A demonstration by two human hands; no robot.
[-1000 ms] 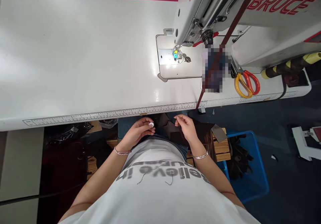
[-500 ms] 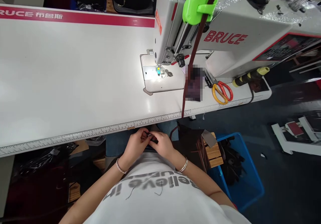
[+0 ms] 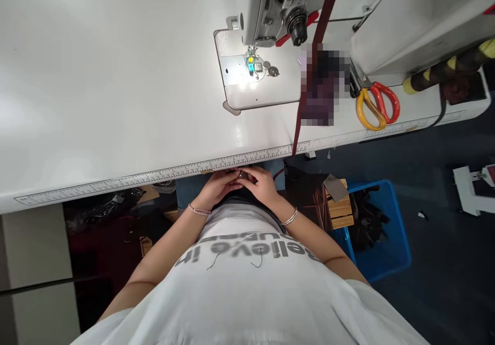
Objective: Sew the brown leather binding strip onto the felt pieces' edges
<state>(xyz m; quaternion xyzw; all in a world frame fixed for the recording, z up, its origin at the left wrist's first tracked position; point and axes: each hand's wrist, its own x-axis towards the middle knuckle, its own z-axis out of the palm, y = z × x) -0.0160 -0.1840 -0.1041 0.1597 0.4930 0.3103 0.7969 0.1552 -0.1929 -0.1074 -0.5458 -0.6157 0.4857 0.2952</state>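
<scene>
My left hand [image 3: 217, 186] and my right hand [image 3: 263, 182] meet in my lap, just below the front edge of the white sewing table [image 3: 116, 102]. Both have their fingers curled together around a small dark piece [image 3: 242, 175] held between them; I cannot make out what it is. A dark brown strap [image 3: 305, 92] hangs from the sewing machine [image 3: 348, 10] down over the table edge, a little right of my right hand. The lit needle area [image 3: 253, 66] lies on the table beyond my hands.
Scissors with a yellow and a red handle [image 3: 373, 105] lie right of the machine base. A blue bin [image 3: 379, 231] with dark pieces stands on the floor at my right, next to a wooden stool edge [image 3: 338, 211]. Dark material lies under the table at left.
My hands, apart a second ago with a small white thing in the left, have come together on a small dark piece and stay joined. The view has tilted down.
</scene>
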